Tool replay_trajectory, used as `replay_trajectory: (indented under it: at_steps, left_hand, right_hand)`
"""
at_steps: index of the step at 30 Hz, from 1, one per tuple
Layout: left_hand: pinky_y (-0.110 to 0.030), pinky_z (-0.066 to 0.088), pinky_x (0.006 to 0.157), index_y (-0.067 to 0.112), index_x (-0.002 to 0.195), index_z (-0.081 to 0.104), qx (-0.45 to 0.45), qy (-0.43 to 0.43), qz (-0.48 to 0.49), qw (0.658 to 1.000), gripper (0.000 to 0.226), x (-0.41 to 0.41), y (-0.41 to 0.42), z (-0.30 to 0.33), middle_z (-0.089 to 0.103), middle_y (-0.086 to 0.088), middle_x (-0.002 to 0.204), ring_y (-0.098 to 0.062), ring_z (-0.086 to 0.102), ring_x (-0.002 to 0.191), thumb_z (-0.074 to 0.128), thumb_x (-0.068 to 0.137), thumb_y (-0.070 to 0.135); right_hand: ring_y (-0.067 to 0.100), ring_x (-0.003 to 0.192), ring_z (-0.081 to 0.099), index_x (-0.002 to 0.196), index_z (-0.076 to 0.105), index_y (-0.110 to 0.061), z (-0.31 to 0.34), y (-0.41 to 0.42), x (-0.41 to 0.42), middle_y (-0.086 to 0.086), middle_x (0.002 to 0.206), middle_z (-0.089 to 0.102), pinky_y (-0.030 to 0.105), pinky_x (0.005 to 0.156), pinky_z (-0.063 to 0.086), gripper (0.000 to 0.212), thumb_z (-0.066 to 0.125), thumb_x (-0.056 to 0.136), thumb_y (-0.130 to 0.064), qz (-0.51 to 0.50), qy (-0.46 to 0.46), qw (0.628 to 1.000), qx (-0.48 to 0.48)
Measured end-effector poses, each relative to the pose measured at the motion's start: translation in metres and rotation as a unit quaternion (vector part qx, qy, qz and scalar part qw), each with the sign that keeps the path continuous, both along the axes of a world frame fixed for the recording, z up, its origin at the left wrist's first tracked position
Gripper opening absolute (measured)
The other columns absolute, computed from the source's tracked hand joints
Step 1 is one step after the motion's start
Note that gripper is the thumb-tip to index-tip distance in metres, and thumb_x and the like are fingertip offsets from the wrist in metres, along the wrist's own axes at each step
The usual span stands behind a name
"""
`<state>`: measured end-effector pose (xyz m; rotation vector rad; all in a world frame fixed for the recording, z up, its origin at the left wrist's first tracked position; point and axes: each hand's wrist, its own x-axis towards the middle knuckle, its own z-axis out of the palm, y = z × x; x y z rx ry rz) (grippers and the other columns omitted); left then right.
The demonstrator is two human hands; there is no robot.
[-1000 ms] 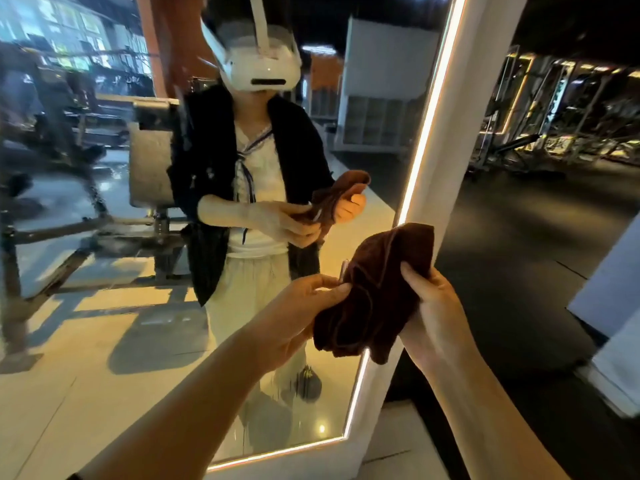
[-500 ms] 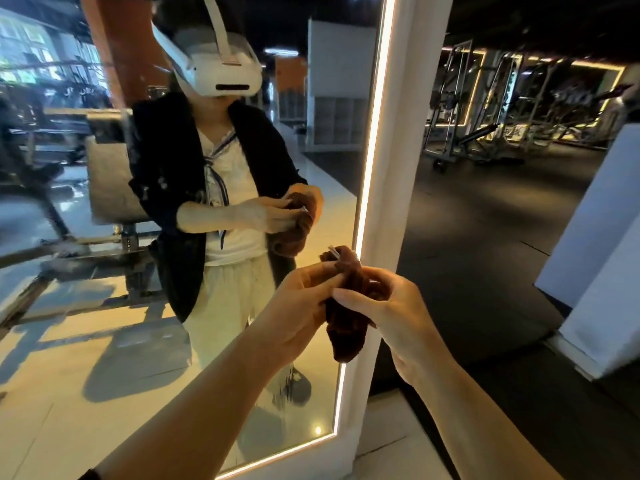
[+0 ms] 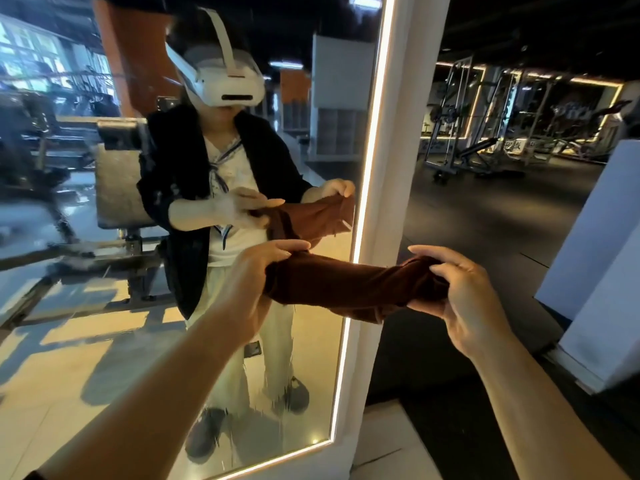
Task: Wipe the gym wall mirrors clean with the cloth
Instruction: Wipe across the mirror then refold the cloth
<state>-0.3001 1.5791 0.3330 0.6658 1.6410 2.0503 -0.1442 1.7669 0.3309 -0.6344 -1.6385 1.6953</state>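
Note:
A brown cloth (image 3: 349, 287) is stretched out sideways between my two hands, a little in front of the wall mirror (image 3: 86, 306). My left hand (image 3: 252, 282) grips its left end over the lower right part of the glass. My right hand (image 3: 460, 299) holds the bunched right end, out past the mirror's white lit frame (image 3: 388, 188). The cloth is not touching the glass. The mirror shows my reflection holding the cloth, with streaks and smears on the glass low down.
The white frame with its glowing strip runs top to bottom in the middle. To the right lies a dark gym floor with weight racks (image 3: 453, 119) far back. A pale white block (image 3: 602, 258) stands close at the right edge.
The cloth was bunched between my hands close together; my hands have moved apart and pulled it out into a long horizontal band. My view has come slightly closer to the mirror.

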Motion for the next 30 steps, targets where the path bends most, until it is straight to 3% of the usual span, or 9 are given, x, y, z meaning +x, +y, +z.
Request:
replay_trajectory:
  at_steps: [3,5,10,12,15,19,21,24,30]
  left_hand:
    - [-0.028,0.056,0.086,0.018,0.135,0.056,-0.079,0.174,-0.058,0.98,0.06,-0.008,-0.02,0.002,0.056,-0.009,0.127,-0.021,0.061,0.111,0.072,0.08,-0.001]
    - [-0.028,0.052,0.096,0.02,0.143,0.048,-0.216,0.365,0.034,0.905,0.078,-0.013,-0.026,0.003,0.043,0.002,0.128,-0.012,0.052,0.115,0.078,0.076,-0.004]
    - [-0.017,0.031,0.084,0.012,0.1,0.076,-0.248,0.532,0.207,0.783,0.022,-0.017,-0.031,0.012,0.042,0.006,0.108,-0.004,0.035,0.102,0.071,0.088,0.029]
    - [-0.018,0.034,0.083,0.01,0.086,0.076,-0.251,0.482,0.16,0.824,0.025,-0.017,-0.03,0.014,0.053,0.003,0.102,-0.006,0.044,0.099,0.064,0.094,0.031]
    - [-0.026,0.042,0.063,0.007,0.072,0.064,-0.15,0.102,0.072,0.981,0.033,-0.005,-0.022,0.021,0.056,-0.007,0.06,-0.015,0.054,0.061,0.057,0.1,0.023]
    - [-0.042,0.053,0.081,0.003,0.099,0.064,-0.024,-0.246,0.018,0.969,0.042,0.02,-0.013,0.024,0.071,-0.013,0.073,-0.025,0.069,0.076,0.05,0.101,0.043]
    - [-0.049,0.048,0.1,0.001,0.117,0.063,-0.009,-0.244,-0.072,0.967,0.062,0.031,-0.014,0.022,0.073,-0.021,0.106,-0.037,0.068,0.104,0.049,0.094,0.058]
    - [-0.04,0.055,0.082,0.012,0.117,0.063,-0.027,-0.137,-0.069,0.988,0.034,0.037,-0.015,0.015,0.076,-0.01,0.099,-0.026,0.074,0.09,0.064,0.09,0.033]
    - [-0.031,0.053,0.084,0.03,0.105,0.058,-0.022,0.073,0.054,0.996,0.02,0.021,-0.008,0.022,0.069,-0.001,0.105,-0.014,0.066,0.095,0.057,0.099,0.012]
  right_hand:
    - [0.027,0.111,0.065,0.112,0.068,-0.009,0.012,0.015,0.008,0.011,0.112,0.066,0.032,0.078,0.062,0.02,0.06,0.095,-0.006,0.101,0.023,0.994,0.03]
    - [0.023,0.112,0.066,0.124,0.064,-0.013,0.02,0.023,0.013,0.009,0.114,0.068,0.03,0.093,0.057,0.057,0.082,0.071,-0.005,0.205,-0.012,0.975,0.087]
    - [0.013,0.088,0.071,0.096,0.07,-0.015,0.034,0.015,0.001,-0.001,0.084,0.074,0.027,0.079,0.057,0.011,0.071,0.085,-0.017,0.077,-0.062,0.965,0.242]
    - [0.011,0.077,0.067,0.087,0.069,-0.009,0.037,0.009,-0.005,0.002,0.076,0.069,0.024,0.074,0.048,0.018,0.066,0.092,-0.027,0.046,-0.075,0.962,0.258]
    - [0.016,0.067,0.055,0.077,0.062,-0.004,0.042,-0.004,-0.016,0.009,0.07,0.056,0.029,0.065,0.04,0.032,0.064,0.096,-0.029,-0.009,-0.113,0.957,0.266]
    - [0.033,0.073,0.06,0.084,0.063,-0.008,0.044,-0.045,-0.031,0.021,0.076,0.056,0.046,0.076,0.054,0.033,0.057,0.1,-0.036,-0.048,-0.071,0.986,0.145]
    - [0.037,0.095,0.067,0.092,0.064,-0.014,0.041,-0.07,-0.032,0.022,0.093,0.065,0.05,0.094,0.054,0.03,0.054,0.099,-0.042,0.051,-0.054,0.991,0.111]
    - [0.024,0.102,0.072,0.113,0.066,-0.011,0.035,-0.089,-0.028,0.011,0.105,0.075,0.037,0.093,0.057,0.052,0.05,0.085,-0.052,0.261,-0.058,0.963,0.021]
    - [0.031,0.105,0.062,0.109,0.061,-0.011,0.01,-0.071,-0.044,0.024,0.128,0.06,0.041,0.083,0.055,0.025,0.051,0.103,-0.033,0.075,-0.063,0.989,-0.115]
